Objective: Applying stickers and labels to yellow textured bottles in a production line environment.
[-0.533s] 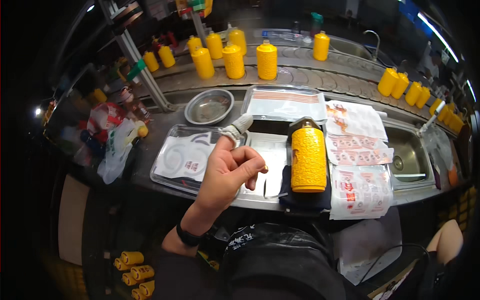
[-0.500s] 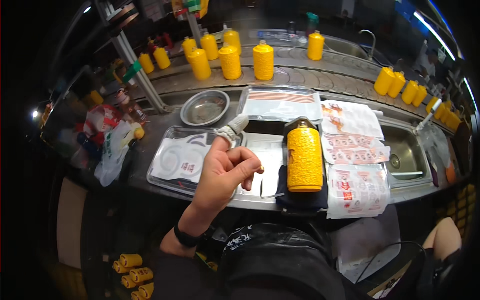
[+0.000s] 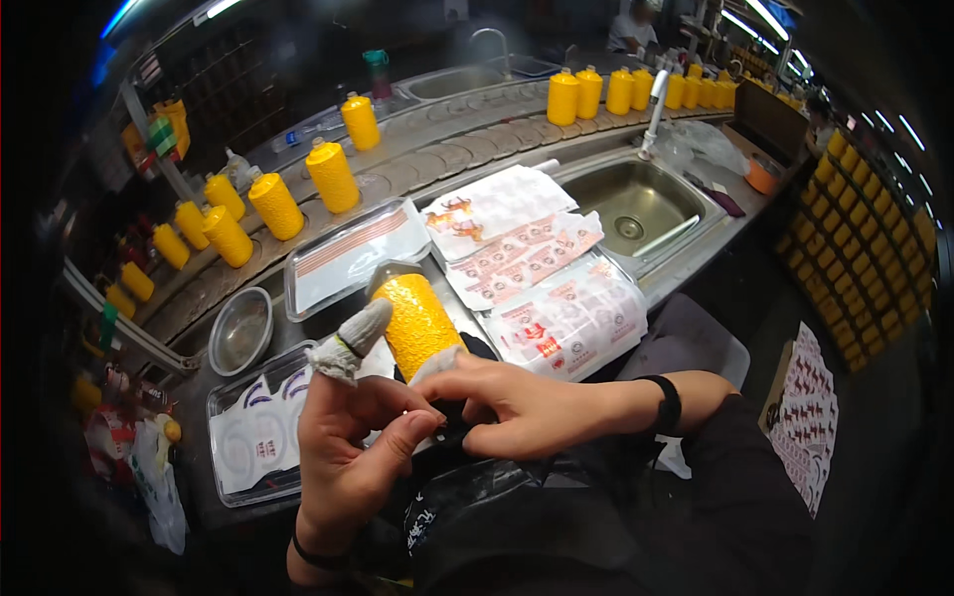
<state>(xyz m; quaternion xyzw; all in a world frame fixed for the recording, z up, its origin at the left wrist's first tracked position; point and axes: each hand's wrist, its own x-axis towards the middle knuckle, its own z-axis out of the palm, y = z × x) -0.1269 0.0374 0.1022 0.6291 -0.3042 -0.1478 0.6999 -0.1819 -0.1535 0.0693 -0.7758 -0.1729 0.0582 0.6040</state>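
My left hand (image 3: pixel 348 452) is closed, thumb and fingers pinched together, with a grey cloth cover on its raised index finger. My right hand (image 3: pixel 522 402) meets it, fingers curled in at the left fingertips; a pale cloth cover shows on one finger. Whatever sits between the fingertips is too small to make out. Just beyond the hands a yellow textured bottle (image 3: pixel 417 323) lies on its side over a dark cloth. To its right are printed decal sheets (image 3: pixel 566 313), patterned in red and orange.
A clear tray with white decals (image 3: pixel 260 437) lies at left, below a metal bowl (image 3: pixel 241 333). Another tray (image 3: pixel 358 253) holds a striped sheet. Behind, yellow bottles (image 3: pixel 333 177) stand along a conveyor (image 3: pixel 427 144). A sink (image 3: pixel 631 204) is at right, with a rack of yellow bottles (image 3: pixel 865 248) beyond.
The view has swung to the right. My right hand has come in from the right and joined my left hand in front of the bottle. My left hand stays pinched.
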